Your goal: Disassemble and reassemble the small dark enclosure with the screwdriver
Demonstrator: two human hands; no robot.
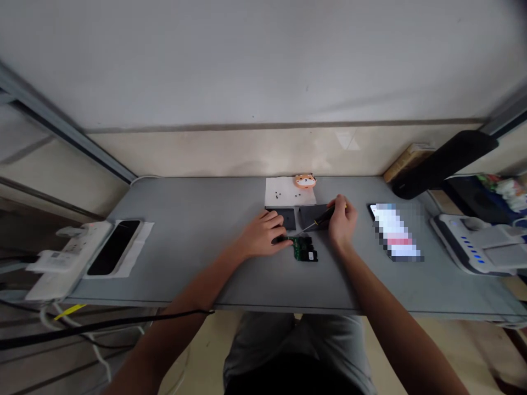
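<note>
A green circuit board (297, 249) with black parts lies near the front middle of the desk. My left hand (263, 236) is at its left end, the thumb on the board's edge and the fingers curled beside it. In my right hand (342, 222) is a screwdriver (321, 218) with a dark handle, its thin shaft slanting down left toward the board. Whether the tip touches the board I cannot tell. Just behind lie two dark grey casing pieces, a left one (289, 218) partly under my left fingers and a right one (307, 215) beneath the screwdriver.
White paper (282, 189) holds several tiny dark screws and an orange animal-faced case (305, 181). A lit phone (395, 233) lies right, a dark phone (115, 248) left beside a power strip (69, 263). A black cylinder (444, 164) and white powered device (473, 247) stand far right.
</note>
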